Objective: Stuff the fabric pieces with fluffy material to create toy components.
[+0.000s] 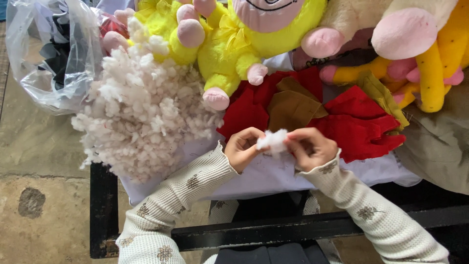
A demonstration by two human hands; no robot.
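Both my hands are up at the near edge of the table (273, 178). Left hand (243, 148) and right hand (309, 146) both pinch one small tuft of white stuffing (273, 140) between them, fingers closed narrow on it, tuft held just above the white sheet. Looks like I'm pulling or fluffing it apart.

Big heap of loose white stuffing (141, 110) sits to the left, well apart from my hands, so most of the fill is untouched. Red fabric pieces (359, 124) with a brown piece (292, 107) lie flat just beyond my hands, unstuffed as far as I can tell. Far side: finished yellow plush toys (234, 44) in a row. Far left, a clear plastic bag (49, 54) with dark scraps. My read: early in this piece, nothing filled yet.
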